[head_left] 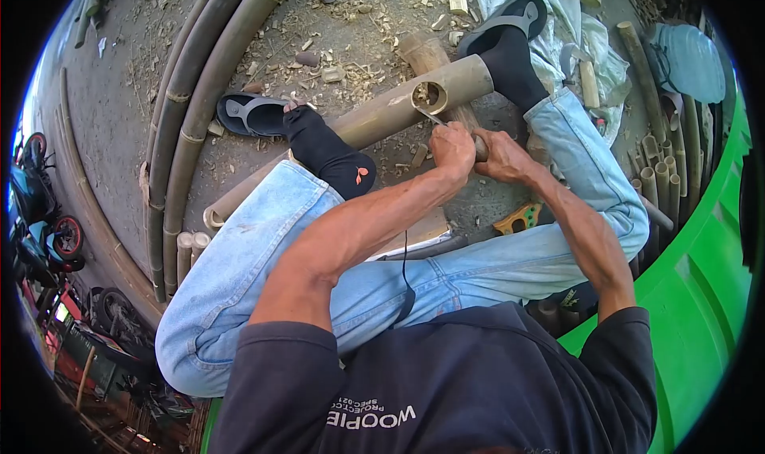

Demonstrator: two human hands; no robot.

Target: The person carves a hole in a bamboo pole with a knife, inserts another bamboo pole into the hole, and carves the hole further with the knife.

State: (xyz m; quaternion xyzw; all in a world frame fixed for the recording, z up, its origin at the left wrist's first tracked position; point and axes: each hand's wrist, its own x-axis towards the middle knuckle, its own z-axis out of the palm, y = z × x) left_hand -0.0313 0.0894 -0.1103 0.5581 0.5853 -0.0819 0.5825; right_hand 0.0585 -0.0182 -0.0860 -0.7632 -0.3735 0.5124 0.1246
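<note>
A bamboo pole (374, 121) lies slantwise across the ground before me, with a round hole cut through its upper side near the right end. Pale shavings sit inside that hole. My left hand (452, 147) is closed round the front of a knife (431, 117), whose thin blade reaches the near rim of the hole. Behind it, my right hand (504, 156) wraps the thick handle end of the same tool. My left foot in a black sock (328, 147) rests over the pole, and my right foot (514, 67) is against its right end.
A wooden block (424, 53) lies beneath the pole. Close to my right leg is a saw handle (518, 219). Long bamboo poles (209, 95) run along the left; cut bamboo pieces (661, 179) and a water jug (689, 63) stand right, beside a green panel (701, 326). Chips litter the ground.
</note>
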